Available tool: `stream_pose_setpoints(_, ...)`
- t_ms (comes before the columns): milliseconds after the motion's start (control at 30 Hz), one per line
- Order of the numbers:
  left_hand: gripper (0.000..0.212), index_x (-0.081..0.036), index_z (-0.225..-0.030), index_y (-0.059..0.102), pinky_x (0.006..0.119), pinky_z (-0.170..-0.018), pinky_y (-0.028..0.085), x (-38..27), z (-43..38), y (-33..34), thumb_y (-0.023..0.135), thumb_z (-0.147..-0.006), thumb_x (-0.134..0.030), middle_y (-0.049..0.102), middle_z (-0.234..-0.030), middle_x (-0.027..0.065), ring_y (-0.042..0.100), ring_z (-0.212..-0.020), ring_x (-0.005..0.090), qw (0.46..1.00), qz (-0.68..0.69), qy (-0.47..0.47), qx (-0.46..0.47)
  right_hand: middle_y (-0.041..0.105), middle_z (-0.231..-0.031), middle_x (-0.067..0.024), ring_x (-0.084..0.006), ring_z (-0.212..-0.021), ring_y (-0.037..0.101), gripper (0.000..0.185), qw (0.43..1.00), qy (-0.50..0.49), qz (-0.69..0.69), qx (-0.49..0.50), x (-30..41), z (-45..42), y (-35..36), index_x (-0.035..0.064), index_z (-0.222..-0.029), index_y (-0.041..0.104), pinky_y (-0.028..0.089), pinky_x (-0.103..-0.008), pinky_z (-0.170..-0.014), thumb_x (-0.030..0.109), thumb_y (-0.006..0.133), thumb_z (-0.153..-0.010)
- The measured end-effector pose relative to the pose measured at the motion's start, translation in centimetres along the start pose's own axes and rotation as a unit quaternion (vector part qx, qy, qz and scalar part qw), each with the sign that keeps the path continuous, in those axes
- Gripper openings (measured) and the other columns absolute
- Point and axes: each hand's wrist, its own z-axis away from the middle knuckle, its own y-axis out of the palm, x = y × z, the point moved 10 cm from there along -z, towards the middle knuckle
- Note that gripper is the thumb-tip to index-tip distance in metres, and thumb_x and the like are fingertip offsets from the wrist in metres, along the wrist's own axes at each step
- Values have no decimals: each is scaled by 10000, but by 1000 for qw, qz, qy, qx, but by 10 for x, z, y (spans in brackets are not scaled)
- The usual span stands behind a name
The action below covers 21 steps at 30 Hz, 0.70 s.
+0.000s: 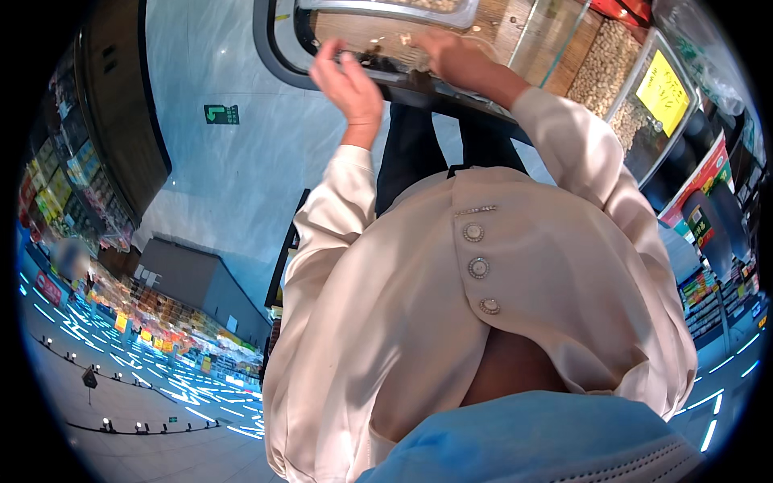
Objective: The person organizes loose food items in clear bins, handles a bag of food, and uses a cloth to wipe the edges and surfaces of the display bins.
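At the top of the head view, my left hand is raised at the near rim of a dark-edged display counter, fingers apart and nothing seen in them. To its right, my right hand reaches over the wooden surface, its fingers pointing left and down at a small pale piece. Whether the fingers pinch that piece cannot be told. Dark bits and small pale pieces lie scattered between the two hands, along the near edge. A clear tray with pale contents stands just beyond them.
Glass dividers cross the counter right of my right hand. Beyond them are a bin of pale nuts or beans, a clear container with a yellow handwritten label and plastic bags. Tiled floor and stocked shelves lie to the left.
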Motion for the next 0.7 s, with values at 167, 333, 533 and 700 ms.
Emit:
stream_pose_setpoints(167,314,13,-1189,540,429,-953,355,56,-48,-53,486,-893,-77,597,-1120,132,481,-1058,327,996,-67,32,-39,579,-1133,-175,-347,-1002,591,286,995,-89,15,49,81,-115,63,83,-1131,584,494,-442,-854,85,535,-849)
stream_pose_setpoints(333,382,7,-1237,531,446,-983,328,72,-68,-40,541,-872,-106,543,-1182,166,461,-1101,337,986,-135,95,-19,535,-1228,-96,-309,-1157,535,366,995,-69,60,-39,91,-182,104,133,-1232,563,470,-447,-950,112,531,-868)
stream_pose_setpoints(533,406,-15,-1243,543,448,-1003,297,82,-67,-37,542,-843,-83,497,-1215,163,405,-1146,342,988,-141,57,4,544,-1188,-21,-238,-1126,527,320,970,-175,127,108,59,-122,147,200,-1195,629,440,-418,-967,188,528,-891)
stream_pose_setpoints(700,378,-26,-1205,588,444,-1000,299,86,-67,-34,532,-834,-72,493,-1230,162,392,-1145,338,992,-122,43,5,552,-1196,-39,-280,-1114,546,324,943,-96,214,238,-8,-61,122,213,-1183,651,465,-425,-963,177,544,-879)
